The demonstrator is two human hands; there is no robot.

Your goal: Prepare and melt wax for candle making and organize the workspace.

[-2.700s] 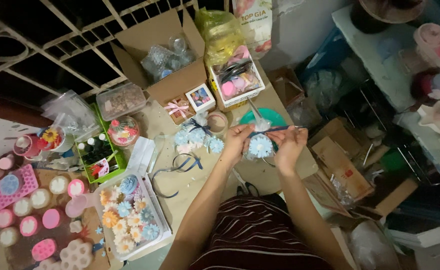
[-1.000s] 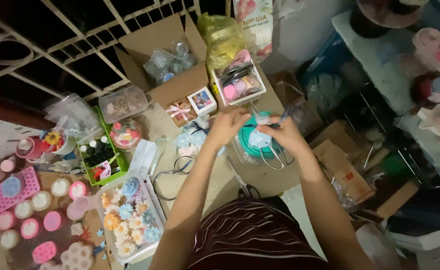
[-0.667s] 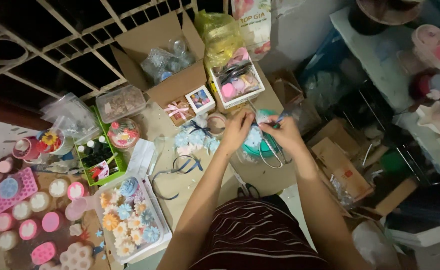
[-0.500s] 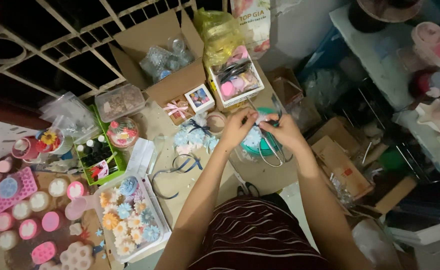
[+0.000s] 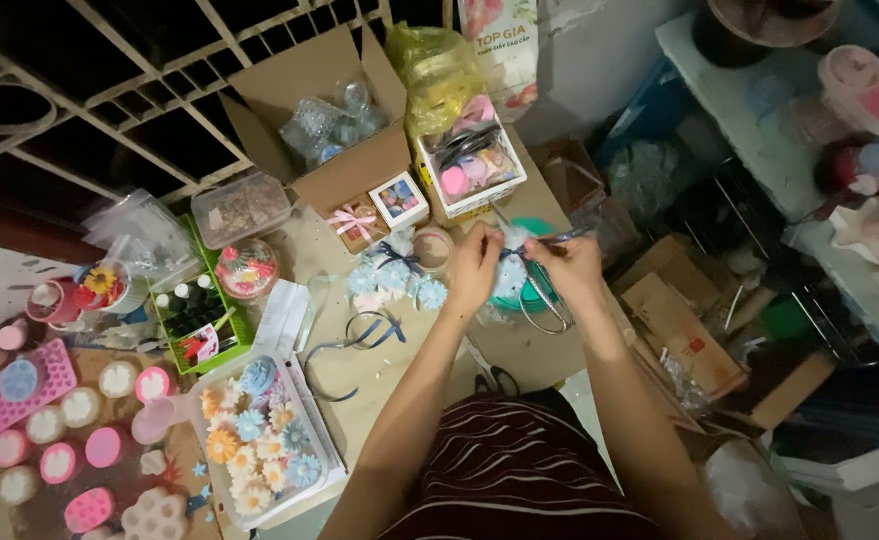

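The person's left hand (image 5: 474, 268) and right hand (image 5: 564, 268) meet over the middle of the worktop (image 5: 399, 365), both working on a small pale-blue flower piece (image 5: 510, 278) that sits between them, above a teal round dish (image 5: 537, 290). The left fingers are curled together against the piece's near side. The right fingers are pinched shut on a thin blue stick-like tool (image 5: 557, 238) whose tip points toward the piece — what kind of tool it is cannot be made out.

Just to the left lies a cluster of blue flowers tied with dark ribbon (image 5: 396, 275), and nearer the body a loose dark ribbon (image 5: 359, 340) curls across the worktop. A tray of coloured flowers (image 5: 259, 435) sits lower left, an open cardboard box (image 5: 334, 130) at the far edge.

The risks look small but real: the piece seems soft, so a hard squeeze from the left fingers could crush its petals, and a slip of the tool could poke through it. The worktop is crowded — a forearm swinging left could drag the loose ribbon or knock the finished cluster.
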